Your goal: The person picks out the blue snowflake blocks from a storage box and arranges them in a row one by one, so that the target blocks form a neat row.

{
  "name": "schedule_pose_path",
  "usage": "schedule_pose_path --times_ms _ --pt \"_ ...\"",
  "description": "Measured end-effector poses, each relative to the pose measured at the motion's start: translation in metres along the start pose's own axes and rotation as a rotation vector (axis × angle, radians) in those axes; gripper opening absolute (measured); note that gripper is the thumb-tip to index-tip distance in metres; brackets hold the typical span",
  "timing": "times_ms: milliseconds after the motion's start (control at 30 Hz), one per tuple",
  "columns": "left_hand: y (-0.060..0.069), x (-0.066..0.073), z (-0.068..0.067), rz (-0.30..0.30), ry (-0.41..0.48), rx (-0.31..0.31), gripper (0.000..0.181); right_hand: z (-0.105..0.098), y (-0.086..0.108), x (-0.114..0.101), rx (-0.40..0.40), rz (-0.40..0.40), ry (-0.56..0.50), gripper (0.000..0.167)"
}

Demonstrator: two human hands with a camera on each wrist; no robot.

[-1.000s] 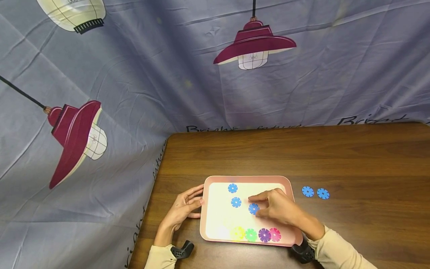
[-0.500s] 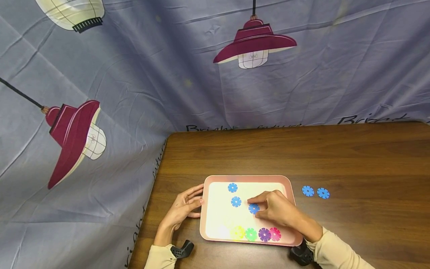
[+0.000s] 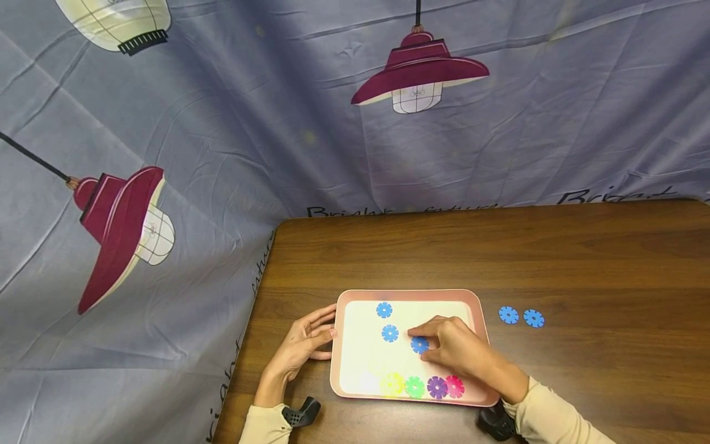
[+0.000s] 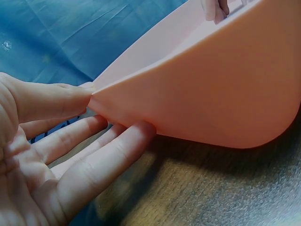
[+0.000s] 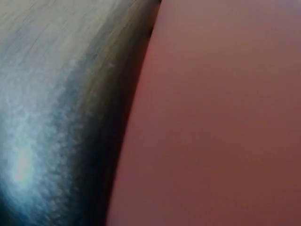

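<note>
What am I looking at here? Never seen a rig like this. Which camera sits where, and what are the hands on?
No machine here: these are a person's bare hands. The head picture comes from a camera worn on the head, looking forward and down. The other two come from one camera per wrist; the right one shows mostly the tray's wall and table.

The left hand touches the end of a pink tray. The right hand curls thumb and fingers round a blue disc inside it; I can't tell whether it is lifted.

Also in the tray: two more blue discs, plus a yellow disc, green disc, purple disc and pink disc. Two loose blue discs lie on the wooden table.
</note>
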State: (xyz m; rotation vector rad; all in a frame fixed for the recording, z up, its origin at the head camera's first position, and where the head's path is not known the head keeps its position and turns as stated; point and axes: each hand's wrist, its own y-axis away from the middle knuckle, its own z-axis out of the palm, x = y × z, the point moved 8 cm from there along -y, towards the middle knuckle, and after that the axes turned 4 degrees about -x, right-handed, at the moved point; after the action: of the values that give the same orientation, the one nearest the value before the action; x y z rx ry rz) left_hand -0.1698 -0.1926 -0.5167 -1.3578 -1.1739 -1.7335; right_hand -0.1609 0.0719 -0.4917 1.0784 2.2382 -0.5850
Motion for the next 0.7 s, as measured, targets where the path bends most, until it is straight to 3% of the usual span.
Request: schedule_pose_path --times_ms 167,567,700 --pt "0.000 -0.001 -0.001 -0.009 0.004 0.014 0.059 0.000 0.001 -0.003 0.012 -0.027 0.041 0.040" --pt "0.001 0.000 0.001 0.005 -0.002 -0.001 0.059 0.005 0.003 -0.020 0.035 -0.227 0.241 0.036" --pt "0.001 0.000 0.001 0.001 -0.002 0.005 0.058 0.006 0.002 -0.023 0.033 -0.256 0.273 0.036"
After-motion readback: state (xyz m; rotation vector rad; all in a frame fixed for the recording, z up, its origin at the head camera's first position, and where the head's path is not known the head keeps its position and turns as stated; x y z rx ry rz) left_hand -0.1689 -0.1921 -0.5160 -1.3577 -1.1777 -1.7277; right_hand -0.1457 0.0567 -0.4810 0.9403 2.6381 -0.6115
